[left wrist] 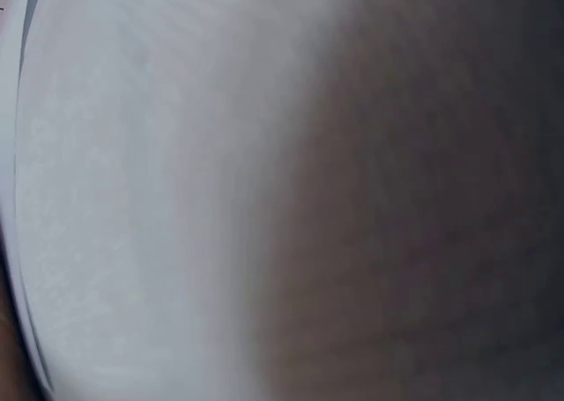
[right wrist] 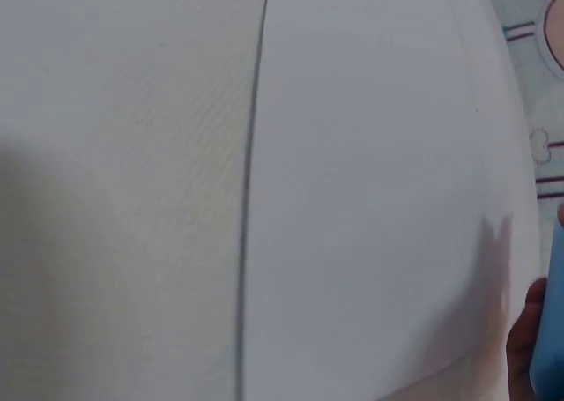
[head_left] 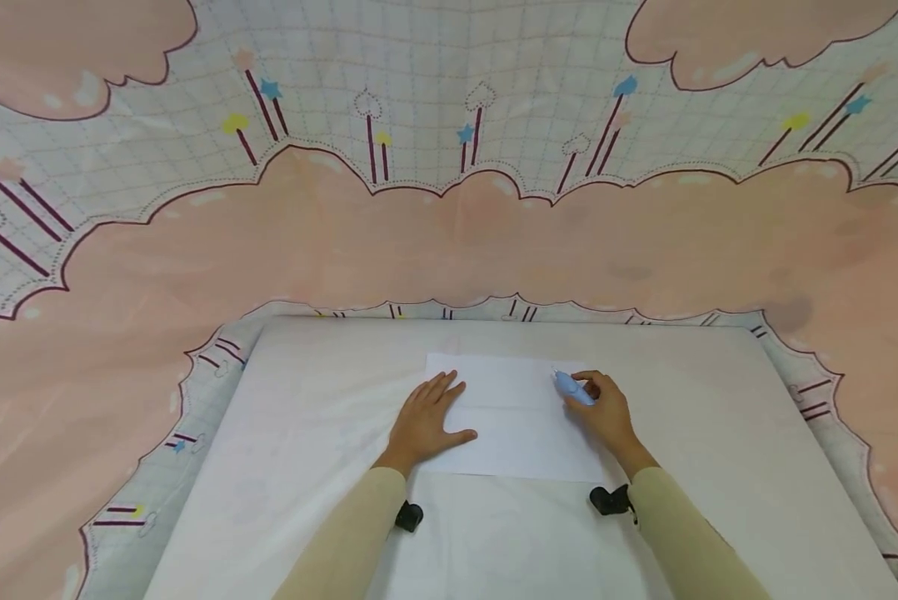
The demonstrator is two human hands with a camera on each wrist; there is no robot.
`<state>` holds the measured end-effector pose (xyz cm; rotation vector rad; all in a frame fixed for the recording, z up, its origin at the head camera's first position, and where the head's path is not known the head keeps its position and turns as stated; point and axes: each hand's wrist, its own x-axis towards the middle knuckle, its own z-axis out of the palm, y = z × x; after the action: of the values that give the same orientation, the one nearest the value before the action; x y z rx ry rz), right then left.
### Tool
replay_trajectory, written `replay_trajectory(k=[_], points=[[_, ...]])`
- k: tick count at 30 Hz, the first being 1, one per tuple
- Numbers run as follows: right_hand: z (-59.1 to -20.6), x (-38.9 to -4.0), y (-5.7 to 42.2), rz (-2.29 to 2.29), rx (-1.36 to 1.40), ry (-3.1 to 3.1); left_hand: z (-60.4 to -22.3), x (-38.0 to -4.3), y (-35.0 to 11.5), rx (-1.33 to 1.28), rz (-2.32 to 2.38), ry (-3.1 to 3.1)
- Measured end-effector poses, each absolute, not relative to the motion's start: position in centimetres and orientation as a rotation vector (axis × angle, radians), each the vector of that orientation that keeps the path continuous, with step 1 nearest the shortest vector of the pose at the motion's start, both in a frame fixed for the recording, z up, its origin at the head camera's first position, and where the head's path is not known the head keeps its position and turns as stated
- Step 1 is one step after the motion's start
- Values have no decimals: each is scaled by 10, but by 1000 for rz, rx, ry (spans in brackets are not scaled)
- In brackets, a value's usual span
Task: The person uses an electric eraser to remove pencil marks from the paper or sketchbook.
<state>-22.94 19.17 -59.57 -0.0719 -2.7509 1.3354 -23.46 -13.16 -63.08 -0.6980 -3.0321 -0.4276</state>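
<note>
A white sheet of paper (head_left: 516,446) lies on the cloth-covered table, with a faint line running across it. My left hand (head_left: 428,423) rests on the sheet's left side, fingers spread and thumb pointing right. Over the sheet's right side, my right hand (head_left: 606,412) holds a light-blue, thick-bodied tool (head_left: 573,388) with a narrow tip pointing up and left; its exact kind I cannot tell. The right wrist view catches the same blue tool (right wrist: 551,322) and some fingers (right wrist: 522,344) at its right edge. Mostly blurred pale cloth and dark shade fill the left wrist view.
The white table cover (head_left: 306,400) extends around the sheet on all sides. Behind the table's far edge hangs a pink and pale-grid cloth (head_left: 449,242) with cloud and star prints. Black wrist-worn devices (head_left: 610,500) sit at both sleeve cuffs.
</note>
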Motion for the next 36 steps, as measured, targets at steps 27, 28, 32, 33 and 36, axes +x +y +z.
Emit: replay_trajectory(k=[27, 28, 32, 33, 36], points=[[-620, -198, 230, 1095, -468, -2492, -633, -232, -135, -736, -477, -2988], [-621, -199, 230, 1089, -466, -2492, -633, -232, -135, -739, -473, -2981], [-624, -200, 230, 1080, -481, -2480, -634, -232, -135, -744, -440, -2975], [-625, -200, 230, 1080, -481, -2470, -634, -232, -135, -745, -437, -2977], [-626, -201, 230, 1084, -459, -2443, -635, -233, -136, -731, -415, -2986]])
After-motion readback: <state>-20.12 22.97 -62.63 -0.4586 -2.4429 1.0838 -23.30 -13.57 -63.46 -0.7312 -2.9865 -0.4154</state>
